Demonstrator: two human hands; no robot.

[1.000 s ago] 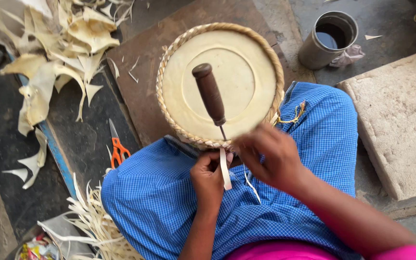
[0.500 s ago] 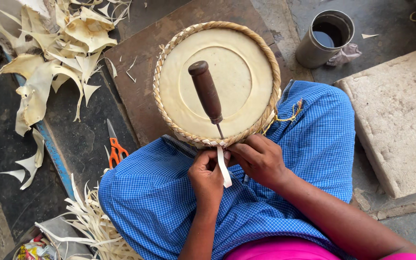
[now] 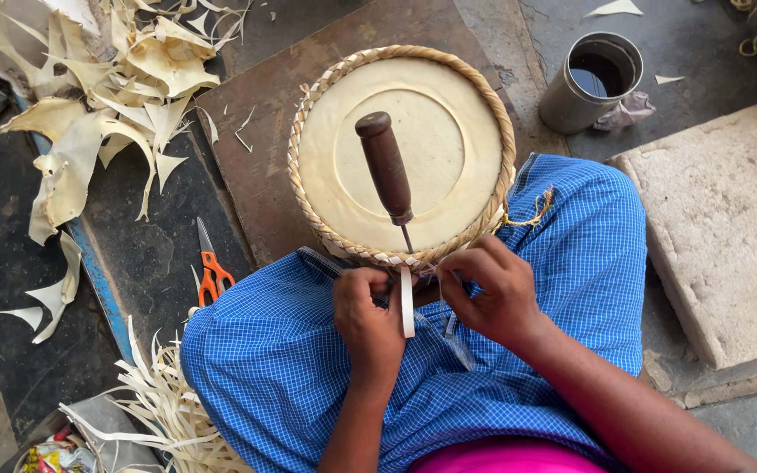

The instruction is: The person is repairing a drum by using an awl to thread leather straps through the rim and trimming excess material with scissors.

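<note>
A: Hands?

B: Left hand (image 3: 368, 315) low at the near edge of the disc (image 3: 413, 140), grip closed on a pale strip (image 3: 406, 302), pinched upright between thumb and fingers. Right hand (image 3: 492, 293) just beside it, fingers curled against the rim (image 3: 308, 201); could not tell whether that grip was closed on anything.

A: And the disc itself?

B: Propped flat between the lap (image 3: 527, 350) and a brown board (image 3: 260, 158), near edge touching the blue checked cloth. Pierced at that edge by an awl (image 3: 385, 166), dark wooden handle leaning up over the pale face.

A: How far along?

B: Judged well along. Braided rim already run all the way round, as far as seen, tight and even. Left undone: the strip's free end, hanging loose just below the awl's point, not yet drawn in. Also a frayed strand sticking out at the right of the rim.

A: Surface and room?

B: No worktop; sat on a dark floor (image 3: 10, 289). Heaped with curled leaf scraps (image 3: 107, 96) at the far left, a loose bundle of cut strips (image 3: 168, 412) near the left knee. Orange scissors (image 3: 212, 271) lying apart between board and bundle. Metal can (image 3: 590, 83) past the disc on the right, with a rough stone slab (image 3: 729, 228) beside the lap.
</note>
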